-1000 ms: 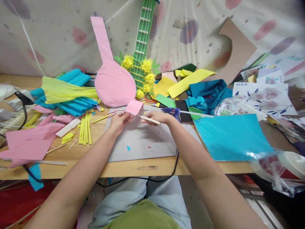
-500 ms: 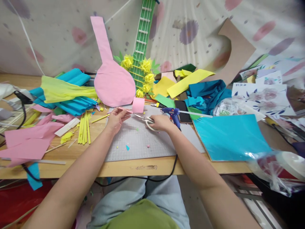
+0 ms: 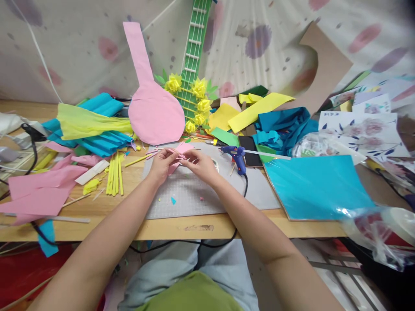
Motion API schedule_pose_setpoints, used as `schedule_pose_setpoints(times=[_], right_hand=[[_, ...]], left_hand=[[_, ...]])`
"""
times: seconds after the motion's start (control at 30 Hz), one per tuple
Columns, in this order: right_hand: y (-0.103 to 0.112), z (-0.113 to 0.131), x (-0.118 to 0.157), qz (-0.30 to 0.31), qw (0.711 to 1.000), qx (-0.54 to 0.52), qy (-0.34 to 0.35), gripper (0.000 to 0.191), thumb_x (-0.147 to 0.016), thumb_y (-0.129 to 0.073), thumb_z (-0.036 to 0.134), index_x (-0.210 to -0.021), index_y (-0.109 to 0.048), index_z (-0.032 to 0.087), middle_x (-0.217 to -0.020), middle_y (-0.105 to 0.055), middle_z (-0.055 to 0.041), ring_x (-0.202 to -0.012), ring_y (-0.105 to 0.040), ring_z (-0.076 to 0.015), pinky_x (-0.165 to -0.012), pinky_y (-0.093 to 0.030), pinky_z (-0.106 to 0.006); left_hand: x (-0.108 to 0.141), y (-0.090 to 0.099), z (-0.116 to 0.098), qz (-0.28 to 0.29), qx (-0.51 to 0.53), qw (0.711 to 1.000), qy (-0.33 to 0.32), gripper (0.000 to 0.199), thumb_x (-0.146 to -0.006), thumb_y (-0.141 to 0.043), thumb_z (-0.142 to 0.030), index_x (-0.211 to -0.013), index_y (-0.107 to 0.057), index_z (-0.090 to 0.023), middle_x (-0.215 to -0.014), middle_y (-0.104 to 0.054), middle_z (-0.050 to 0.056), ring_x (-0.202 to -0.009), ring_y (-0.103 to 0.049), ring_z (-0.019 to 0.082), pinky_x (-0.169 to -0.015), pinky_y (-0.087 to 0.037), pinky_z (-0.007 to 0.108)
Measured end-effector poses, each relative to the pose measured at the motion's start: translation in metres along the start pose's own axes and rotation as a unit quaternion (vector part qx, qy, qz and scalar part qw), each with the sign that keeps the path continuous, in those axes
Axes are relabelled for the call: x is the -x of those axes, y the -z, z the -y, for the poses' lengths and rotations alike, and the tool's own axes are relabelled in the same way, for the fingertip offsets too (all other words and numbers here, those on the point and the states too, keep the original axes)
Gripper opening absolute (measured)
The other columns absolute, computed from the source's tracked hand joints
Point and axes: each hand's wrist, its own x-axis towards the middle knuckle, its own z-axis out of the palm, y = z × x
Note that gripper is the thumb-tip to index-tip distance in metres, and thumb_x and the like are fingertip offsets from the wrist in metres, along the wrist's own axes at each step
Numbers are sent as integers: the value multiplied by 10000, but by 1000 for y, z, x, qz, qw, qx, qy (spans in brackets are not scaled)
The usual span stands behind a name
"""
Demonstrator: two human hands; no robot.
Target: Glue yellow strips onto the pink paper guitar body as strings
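Over the grey cutting mat (image 3: pixel 184 198), my left hand (image 3: pixel 164 165) and my right hand (image 3: pixel 201 166) meet fingertip to fingertip. Both pinch a small piece of pink paper (image 3: pixel 181 156), whose exact shape the fingers partly hide. More pink paper (image 3: pixel 173 168) shows below and behind the fingertips. The scissors lie on the mat behind my right hand, with only a pale handle loop (image 3: pixel 216 164) plainly showing. Just beyond the hands stands a pink paper-covered guitar shape (image 3: pixel 155 114), a round body with a long neck.
A green paper guitar (image 3: pixel 191 65) with yellow flowers leans at the back. Right of my hands lie a blue glue gun (image 3: pixel 238 157), a dark phone (image 3: pixel 250 151) and a turquoise sheet pack (image 3: pixel 317 185). Yellow paper sticks (image 3: pixel 114 175) and crepe paper (image 3: pixel 94 123) lie leftward.
My right hand has let go of the scissors and moved left to join my left hand at the pink paper. The scissors now lie on the mat.
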Motion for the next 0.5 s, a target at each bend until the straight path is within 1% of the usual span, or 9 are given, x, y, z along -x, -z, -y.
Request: schedule_pose_setpoints(times=[0.1, 0.2, 0.27, 0.33, 0.43, 0.5], right_hand=[[-12, -5, -4, -26, 999, -26, -25, 220, -765, -554, 404, -848, -605, 207, -798, -660, 9, -696, -591, -106, -637, -436, -228], [-17, -9, -5, -53, 997, -22, -47, 227, -784, -526, 414, -802, -607, 202, -770, -659, 8, -694, -590, -108, -649, -430, -229], [-17, -10, -4, -62, 997, 0, -50, 232, -795, -512, 414, -795, -609, 204, -775, -659, 9, -700, -585, -109, -659, -423, -228], [-17, -11, -3, -64, 996, 29, -54, 233, -807, -496, 410, -797, -610, 207, -791, -659, 7, -718, -581, -114, -676, -418, -230], [-14, -12, -2, -61, 994, 73, -54, 227, -823, -477, 397, -814, -615, 217, -819, -660, 3, -770, -582, -128, -709, -415, -239], [-13, -14, -2, -57, 993, 94, -44, 219, -830, -472, 384, -825, -620, 223, -845, -665, -2, -809, -585, -135, -736, -412, -244]], left_hand=[[0, 0, 2, -2, -4, 1000, -13, 220, -595, -725, -278, -654, -553, -155, -659, -600, -28, -638, -582, 91, -695, -486, 253], [-1, 0, 4, -17, -4, 1000, -13, 210, -592, -726, -272, -658, -564, -155, -671, -593, -36, -636, -565, 72, -698, -477, 230], [0, 0, 4, -27, -5, 1000, -4, 205, -591, -725, -267, -662, -567, -157, -694, -602, -33, -645, -566, 69, -689, -469, 217], [1, -2, 4, -25, -2, 1000, 14, 216, -581, -729, -256, -717, -585, -171, -753, -622, -29, -674, -576, 74, -687, -463, 215], [3, -5, 4, -3, 6, 999, 39, 346, -545, -746, -220, -859, -602, -207, -834, -643, -20, -745, -595, 96, -721, -457, 235], [3, -6, 4, -3, 2, 999, 37, 362, -514, -757, -195, -843, -607, -196, -801, -650, -15, -739, -599, 105, -739, -454, 250]])
